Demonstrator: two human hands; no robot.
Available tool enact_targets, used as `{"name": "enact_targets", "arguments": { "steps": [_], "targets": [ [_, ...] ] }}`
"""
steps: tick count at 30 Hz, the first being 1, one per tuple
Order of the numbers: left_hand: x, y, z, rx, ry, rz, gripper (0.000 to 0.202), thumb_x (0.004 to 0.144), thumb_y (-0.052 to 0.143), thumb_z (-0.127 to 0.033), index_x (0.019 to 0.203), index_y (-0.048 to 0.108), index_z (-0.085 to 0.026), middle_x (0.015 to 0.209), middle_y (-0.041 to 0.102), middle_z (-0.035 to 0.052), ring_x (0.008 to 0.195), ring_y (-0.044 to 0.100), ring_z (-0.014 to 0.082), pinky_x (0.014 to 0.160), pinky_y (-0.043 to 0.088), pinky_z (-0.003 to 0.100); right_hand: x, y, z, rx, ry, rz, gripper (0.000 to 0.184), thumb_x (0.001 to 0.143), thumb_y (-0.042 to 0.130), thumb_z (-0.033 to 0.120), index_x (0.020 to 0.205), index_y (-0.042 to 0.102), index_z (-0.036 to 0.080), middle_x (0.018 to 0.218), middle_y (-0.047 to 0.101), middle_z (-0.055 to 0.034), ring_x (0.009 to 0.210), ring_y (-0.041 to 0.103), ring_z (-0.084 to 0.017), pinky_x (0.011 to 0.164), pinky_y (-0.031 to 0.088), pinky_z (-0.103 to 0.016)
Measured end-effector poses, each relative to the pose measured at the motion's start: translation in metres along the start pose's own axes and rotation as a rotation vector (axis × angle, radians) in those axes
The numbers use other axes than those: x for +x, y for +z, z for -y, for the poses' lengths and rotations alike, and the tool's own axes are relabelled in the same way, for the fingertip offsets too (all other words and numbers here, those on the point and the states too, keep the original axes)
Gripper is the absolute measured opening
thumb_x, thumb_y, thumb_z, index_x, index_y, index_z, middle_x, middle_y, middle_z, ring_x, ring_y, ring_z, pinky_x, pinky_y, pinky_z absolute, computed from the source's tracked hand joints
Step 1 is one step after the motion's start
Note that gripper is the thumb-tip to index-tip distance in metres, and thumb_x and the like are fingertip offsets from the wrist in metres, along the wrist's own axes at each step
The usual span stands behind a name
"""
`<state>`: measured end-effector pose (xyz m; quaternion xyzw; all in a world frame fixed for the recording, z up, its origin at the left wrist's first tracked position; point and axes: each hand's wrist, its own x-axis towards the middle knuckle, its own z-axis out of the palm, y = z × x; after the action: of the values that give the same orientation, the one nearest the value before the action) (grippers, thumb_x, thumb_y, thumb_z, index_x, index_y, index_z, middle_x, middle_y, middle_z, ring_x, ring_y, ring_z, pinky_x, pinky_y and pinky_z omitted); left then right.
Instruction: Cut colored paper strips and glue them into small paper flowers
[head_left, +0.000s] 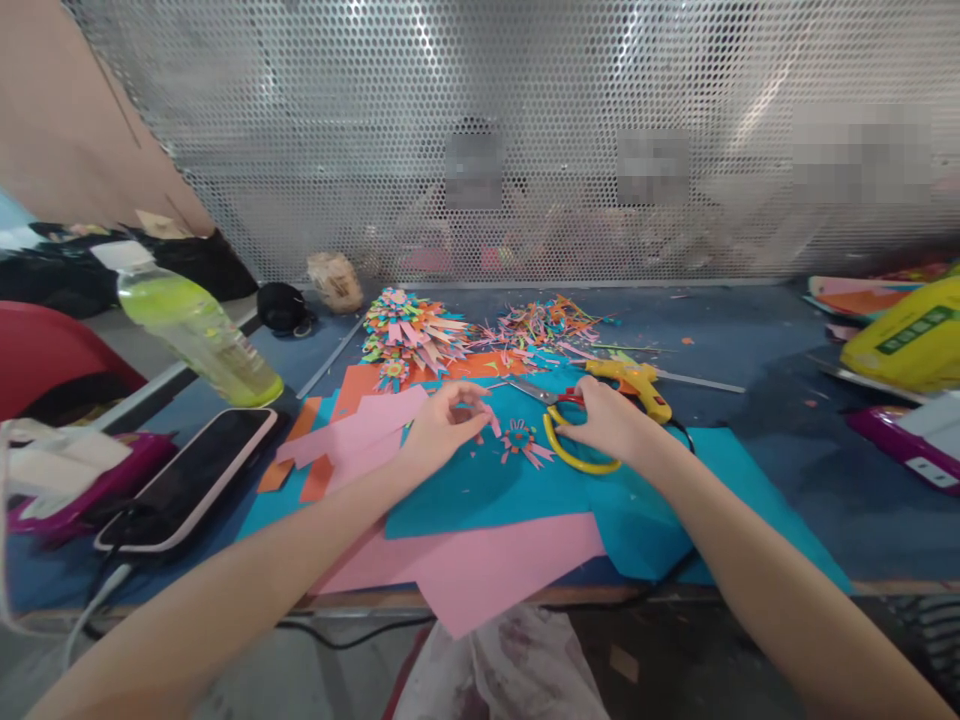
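Note:
Above the teal paper sheet (465, 490), my left hand (448, 425) has thumb and fingers pinched on a small pink paper strip (493, 421). My right hand (609, 418) grips a pair of scissors (574, 462) by its yellow and red handles, the blades pointing left toward my other hand. Between the hands lies a small paper flower (517, 437) with a fringed rim and pink tails. A yellow glue gun (646, 388) rests just beyond my right hand, partly hidden by it. Pink paper (352, 437) lies beside my left hand.
Behind the sheets are a heap of finished-looking paper rosettes (416, 335) and a pile of paper shreds (551, 325). At left stand a bottle (199, 335) and a phone (199, 480). A yellow packet (907, 335) lies right. A perforated metal panel (525, 235) closes the back.

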<state>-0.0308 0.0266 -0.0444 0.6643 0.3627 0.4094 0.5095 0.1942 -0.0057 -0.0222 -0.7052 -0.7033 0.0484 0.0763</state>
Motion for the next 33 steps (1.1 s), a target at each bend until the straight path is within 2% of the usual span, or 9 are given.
{"name": "enact_targets", "arguments": {
  "steps": [6, 11, 14, 19, 27, 30, 33],
  "targets": [
    [0.001, -0.001, 0.004, 0.005, 0.007, 0.016, 0.030, 0.067, 0.063, -0.024, 0.092, 0.051, -0.016, 0.074, 0.058, 0.0003, 0.053, 0.057, 0.0101, 0.049, 0.045, 0.022, 0.000, -0.001, 0.001, -0.010, -0.041, 0.020, 0.026, 0.070, 0.059, 0.030, 0.086, 0.047, 0.014, 0.085, 0.059, -0.0118, 0.075, 0.059, -0.023, 0.053, 0.031, -0.025],
    [0.003, -0.001, 0.005, -0.014, 0.029, -0.023, 0.029, 0.067, 0.064, -0.026, 0.093, 0.054, -0.016, 0.072, 0.058, 0.0010, 0.058, 0.055, 0.0101, 0.050, 0.043, 0.021, -0.006, -0.007, 0.006, -0.019, -0.011, -0.018, 0.028, 0.067, 0.058, 0.025, 0.089, 0.043, 0.014, 0.090, 0.058, -0.0138, 0.074, 0.058, -0.024, 0.049, 0.029, -0.025],
    [0.005, -0.003, 0.005, -0.040, 0.003, -0.094, 0.031, 0.068, 0.064, -0.030, 0.095, 0.057, -0.016, 0.073, 0.060, 0.0019, 0.054, 0.051, 0.0085, 0.047, 0.040, 0.020, -0.008, -0.009, 0.007, 0.072, 0.025, -0.101, 0.033, 0.069, 0.055, 0.030, 0.093, 0.038, 0.016, 0.084, 0.058, -0.0103, 0.067, 0.058, -0.021, 0.047, 0.029, -0.024],
    [0.009, -0.006, 0.010, -0.129, -0.035, -0.230, 0.039, 0.065, 0.066, -0.034, 0.099, 0.056, -0.018, 0.077, 0.062, 0.0018, 0.057, 0.053, 0.0088, 0.047, 0.039, 0.020, -0.006, -0.008, 0.006, 0.270, -0.059, -0.204, 0.042, 0.068, 0.055, 0.047, 0.093, 0.032, 0.021, 0.070, 0.055, -0.0012, 0.058, 0.054, -0.017, 0.049, 0.035, -0.024],
    [0.006, -0.005, 0.002, -0.219, -0.022, -0.341, 0.056, 0.065, 0.066, -0.032, 0.116, 0.044, -0.023, 0.077, 0.062, -0.0009, 0.062, 0.055, 0.0095, 0.053, 0.044, 0.020, -0.017, -0.014, 0.011, 0.214, -0.147, -0.100, 0.043, 0.072, 0.050, 0.052, 0.095, 0.036, 0.018, 0.077, 0.061, -0.0073, 0.062, 0.058, -0.020, 0.046, 0.030, -0.023],
    [0.005, -0.006, 0.004, -0.206, -0.017, -0.345, 0.059, 0.066, 0.066, -0.032, 0.119, 0.041, -0.023, 0.077, 0.063, -0.0001, 0.062, 0.055, 0.0094, 0.055, 0.044, 0.021, -0.018, -0.012, 0.012, 0.226, -0.186, -0.065, 0.042, 0.073, 0.050, 0.052, 0.095, 0.038, 0.018, 0.084, 0.062, -0.0081, 0.066, 0.059, -0.020, 0.047, 0.029, -0.023],
    [0.005, -0.006, 0.005, -0.200, -0.023, -0.334, 0.060, 0.065, 0.067, -0.031, 0.120, 0.042, -0.024, 0.079, 0.064, 0.0006, 0.061, 0.055, 0.0092, 0.056, 0.045, 0.021, -0.019, -0.011, 0.015, 0.234, -0.194, -0.031, 0.039, 0.074, 0.050, 0.049, 0.095, 0.039, 0.019, 0.082, 0.062, -0.0070, 0.065, 0.058, -0.018, 0.047, 0.028, -0.022]
  ]
}}
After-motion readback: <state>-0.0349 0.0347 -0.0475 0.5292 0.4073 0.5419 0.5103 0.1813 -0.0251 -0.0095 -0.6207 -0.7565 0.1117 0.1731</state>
